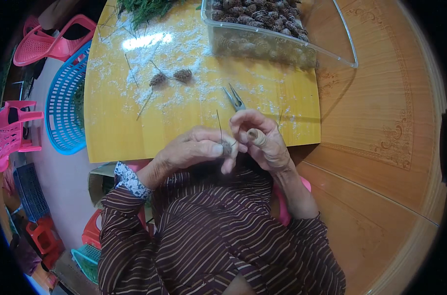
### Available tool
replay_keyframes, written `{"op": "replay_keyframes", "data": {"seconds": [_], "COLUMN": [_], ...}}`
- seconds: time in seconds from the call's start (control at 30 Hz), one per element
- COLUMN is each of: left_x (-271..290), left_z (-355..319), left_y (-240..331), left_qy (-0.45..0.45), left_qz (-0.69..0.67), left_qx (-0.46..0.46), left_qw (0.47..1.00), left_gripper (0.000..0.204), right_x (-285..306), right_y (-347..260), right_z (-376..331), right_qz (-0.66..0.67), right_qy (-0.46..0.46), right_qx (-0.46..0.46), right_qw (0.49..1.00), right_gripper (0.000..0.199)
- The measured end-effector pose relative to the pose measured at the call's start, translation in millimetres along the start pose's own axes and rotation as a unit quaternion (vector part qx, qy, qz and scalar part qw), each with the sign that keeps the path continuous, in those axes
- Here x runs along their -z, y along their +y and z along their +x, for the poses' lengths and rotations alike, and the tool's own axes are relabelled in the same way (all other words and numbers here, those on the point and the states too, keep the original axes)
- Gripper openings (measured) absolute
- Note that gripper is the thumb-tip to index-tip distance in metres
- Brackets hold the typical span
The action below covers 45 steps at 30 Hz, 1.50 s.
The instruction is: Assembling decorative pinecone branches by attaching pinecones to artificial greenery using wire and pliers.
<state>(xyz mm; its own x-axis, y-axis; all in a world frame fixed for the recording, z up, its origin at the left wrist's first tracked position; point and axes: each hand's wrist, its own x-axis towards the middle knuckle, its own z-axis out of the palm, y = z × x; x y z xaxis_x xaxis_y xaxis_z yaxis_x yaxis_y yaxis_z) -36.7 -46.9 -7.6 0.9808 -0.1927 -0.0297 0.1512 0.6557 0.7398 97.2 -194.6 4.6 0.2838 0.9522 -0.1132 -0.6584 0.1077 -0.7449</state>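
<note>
Brown and small, the pine cone (227,147) sits pinched in our left hand (194,150) fingertips above the yellow board's (115,128) near edge. Our right hand (260,137) grips pliers (234,100), fingers closed around the handles.

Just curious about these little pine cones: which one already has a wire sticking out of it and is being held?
The pine cone pinched between the left hand and right hand; the two loose cones lie untouched on the yellow board.

Packaging: one clear rectangular plastic container (331,46), far edge of yellow tabletop, filled with brown pine cones (258,12). Labels, signs, screens: none.
</note>
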Motion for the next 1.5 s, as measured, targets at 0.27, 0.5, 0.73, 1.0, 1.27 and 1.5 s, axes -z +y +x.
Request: {"op": "replay_keyframes", "data": {"seconds": [0.27, 0.5, 0.73, 1.0, 1.27, 1.5], "left_x": [5, 7, 10, 9, 9, -4], "left_z": [0, 1, 1, 3, -2, 1], "left_y": [-7, -10, -14, -8, -11, 6], "left_qy": [-0.003, -0.002, -0.023, -0.019, -0.028, 0.107], "left_qz": [-0.035, -0.031, -0.059, -0.037, -0.072, 0.148], "left_qx": [-0.011, 0.011, 0.018, 0.045, 0.02, -0.056], "left_qw": [0.999, 0.999, 0.998, 0.998, 0.997, 0.982], "left_gripper": [0.038, 0.037, 0.037, 0.039, 0.038, 0.03], "right_x": [-8, -3, -3, 2, -17, -16], "right_y": [-3, -6, -6, -13, -14, -1], "right_z": [0, -3, -1, -1, 4, -7], "right_qz": [-0.126, -0.229, -0.335, -0.377, -0.492, -0.468], "right_qy": [0.002, -0.008, -0.013, -0.057, -0.034, 0.077], "right_qx": [0.051, 0.105, 0.2, 0.172, 0.281, 0.28], "right_qw": [0.991, 0.968, 0.921, 0.908, 0.824, 0.835], "right_gripper": [0.021, 0.015, 0.015, 0.015, 0.01, 0.012]}}
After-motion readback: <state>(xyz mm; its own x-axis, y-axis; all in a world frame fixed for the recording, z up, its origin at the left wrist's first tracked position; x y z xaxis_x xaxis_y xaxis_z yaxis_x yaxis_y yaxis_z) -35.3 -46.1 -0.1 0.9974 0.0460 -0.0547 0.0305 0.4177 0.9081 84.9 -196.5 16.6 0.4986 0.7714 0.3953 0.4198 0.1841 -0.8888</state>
